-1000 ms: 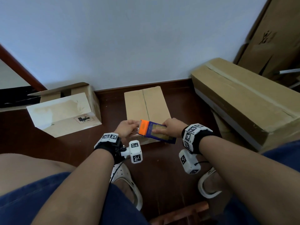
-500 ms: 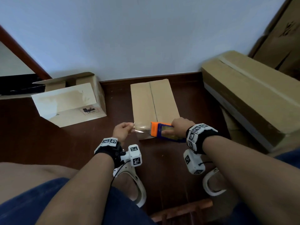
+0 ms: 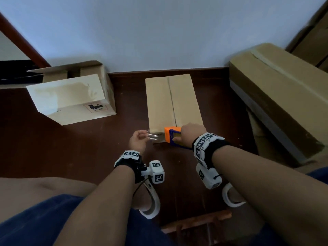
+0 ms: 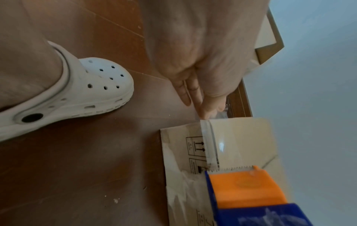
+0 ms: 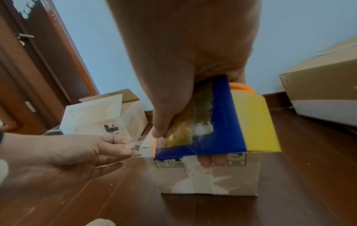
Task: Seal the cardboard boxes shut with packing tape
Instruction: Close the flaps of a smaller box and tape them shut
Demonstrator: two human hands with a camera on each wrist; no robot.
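Observation:
A narrow brown cardboard box (image 3: 173, 102) lies on the dark wood floor, its two top flaps closed along a bare centre seam. My right hand (image 3: 192, 133) grips an orange and blue tape dispenser (image 3: 171, 137) at the box's near end (image 5: 208, 175). My left hand (image 3: 139, 140) pinches the free end of the clear tape (image 3: 153, 137), drawn leftwards from the dispenser's toothed blade (image 4: 231, 168). In the left wrist view the tape strip (image 4: 210, 140) spans from my fingertips (image 4: 207, 112) to the dispenser (image 4: 245, 186). The right wrist view shows the dispenser (image 5: 216, 123) in my grip.
An open box with a raised white flap (image 3: 71, 96) sits at the left by the wall. A large taped box (image 3: 276, 96) lies at the right. My feet in white clogs (image 3: 150, 201) stand near the box, and a wooden bar (image 3: 195, 221) lies below.
My left hand has pulled the tape end further left, away from the dispenser, lengthening the strip. The dispenser has come to the box's near end. The head view shifted.

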